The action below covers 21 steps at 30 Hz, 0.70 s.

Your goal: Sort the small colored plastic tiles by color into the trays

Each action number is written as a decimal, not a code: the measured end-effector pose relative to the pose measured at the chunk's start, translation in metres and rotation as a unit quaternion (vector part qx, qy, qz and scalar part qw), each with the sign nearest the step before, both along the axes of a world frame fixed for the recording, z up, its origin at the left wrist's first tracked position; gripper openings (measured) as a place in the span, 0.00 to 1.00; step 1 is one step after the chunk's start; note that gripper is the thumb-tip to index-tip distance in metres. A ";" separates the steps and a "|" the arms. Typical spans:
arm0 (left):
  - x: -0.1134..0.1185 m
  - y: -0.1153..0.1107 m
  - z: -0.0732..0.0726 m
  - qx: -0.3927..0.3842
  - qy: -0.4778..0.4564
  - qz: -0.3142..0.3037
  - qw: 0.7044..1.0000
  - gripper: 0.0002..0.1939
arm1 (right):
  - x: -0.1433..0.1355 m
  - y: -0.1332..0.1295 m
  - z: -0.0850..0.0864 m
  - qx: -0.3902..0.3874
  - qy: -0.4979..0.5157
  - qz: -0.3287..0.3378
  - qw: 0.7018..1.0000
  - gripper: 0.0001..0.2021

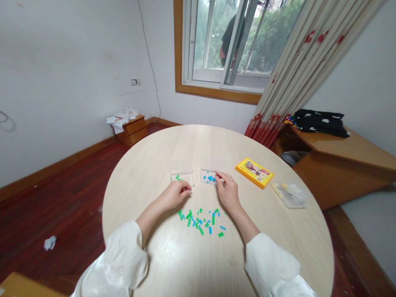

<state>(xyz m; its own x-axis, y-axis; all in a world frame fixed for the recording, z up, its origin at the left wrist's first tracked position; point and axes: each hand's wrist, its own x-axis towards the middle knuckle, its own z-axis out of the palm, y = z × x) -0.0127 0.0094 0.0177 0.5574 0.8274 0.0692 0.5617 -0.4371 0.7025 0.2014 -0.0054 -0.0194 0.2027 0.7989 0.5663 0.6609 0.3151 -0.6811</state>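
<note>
My left hand point(177, 194) is at the near edge of a clear plastic box point(192, 180) that holds small green pieces point(177, 177). Its fingers are curled together, and whatever they hold is hidden. My right hand point(228, 190) reaches to the right end of a second clear box point(202, 181), which has blue pieces point(210, 178) in it. The fingertips are drawn together over that box's edge; I cannot make out anything between them. Between my forearms, a loose scatter of small flat green and blue pieces point(198, 222) lies on the round table point(173, 260).
To the right are a yellow box point(255, 172) and a clear case point(291, 194) with yellowish pieces inside. A wooden cabinet point(337, 165) with dark cloth on top stands beyond the table's right edge. A small drawer unit point(134, 130) is at the back left.
</note>
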 end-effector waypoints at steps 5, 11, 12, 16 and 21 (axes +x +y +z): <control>0.007 -0.003 -0.005 -0.029 -0.059 0.022 0.998 0.06 | -0.021 -0.017 0.009 0.001 -0.041 0.105 0.994 0.11; 0.013 -0.003 -0.015 -0.065 -0.203 0.026 0.977 0.03 | -0.042 -0.032 0.013 -0.001 -0.073 0.192 0.979 0.10; 0.014 -0.003 -0.017 -0.081 -0.220 0.027 0.972 0.04 | -0.043 -0.032 0.012 0.000 -0.075 0.191 0.979 0.10; 0.016 -0.002 -0.021 -0.133 -0.267 0.022 0.954 0.07 | -0.042 -0.030 0.010 -0.002 -0.076 0.177 0.981 0.07; 0.018 -0.003 -0.022 -0.153 -0.277 0.020 0.948 0.10 | -0.042 -0.032 0.012 -0.011 -0.075 0.176 0.981 0.05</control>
<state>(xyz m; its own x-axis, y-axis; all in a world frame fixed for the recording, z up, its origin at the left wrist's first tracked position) 0.0051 0.0066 -0.0044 0.4744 0.8752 0.0949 0.0813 -0.1509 0.9852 0.1598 -0.0377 -0.0077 -0.1728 0.8171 0.5500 0.6078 0.5279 -0.5932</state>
